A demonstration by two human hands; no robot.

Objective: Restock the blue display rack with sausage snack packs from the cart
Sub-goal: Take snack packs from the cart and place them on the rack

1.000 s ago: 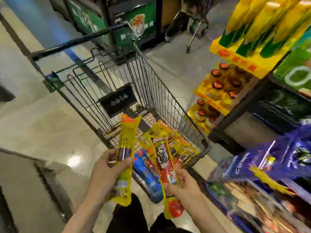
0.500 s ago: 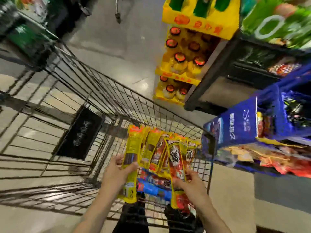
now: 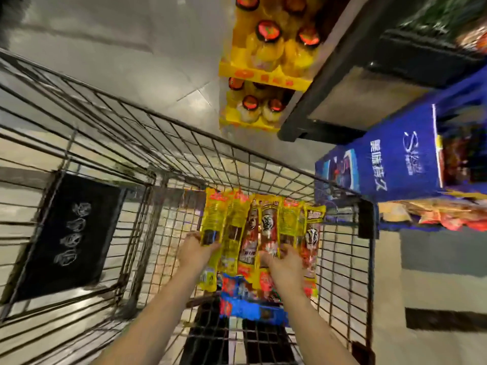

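Six long sausage snack packs point(image 3: 263, 227), mostly yellow with red panels, were fanned side by side above the wire cart point(image 3: 184, 154), their tops pointing away from the viewer. Both bare hands held the fan from below. At the fan's left edge, the left hand point(image 3: 196, 250) gripped the outermost yellow pack point(image 3: 212, 219), thumb curled over its front and fingers behind it. Toward the fan's right side, the right hand point(image 3: 283, 260) gripped the packs there, its fingers curled over their fronts. Beneath the hands, a blue pack point(image 3: 250, 309) lay on the cart's wire floor. A black sign point(image 3: 68, 233) with blurred white characters hung on the cart's inner panel to the left. To the right of the cart, just beside its corner, stood the blue display rack point(image 3: 390, 159) with white lettering on its side; red and orange packets point(image 3: 434, 214) lay on its lower shelf. Farther off, a yellow stand point(image 3: 263, 72) held jars with red lids. Pale glossy tiles covered the floor point(image 3: 118, 48).
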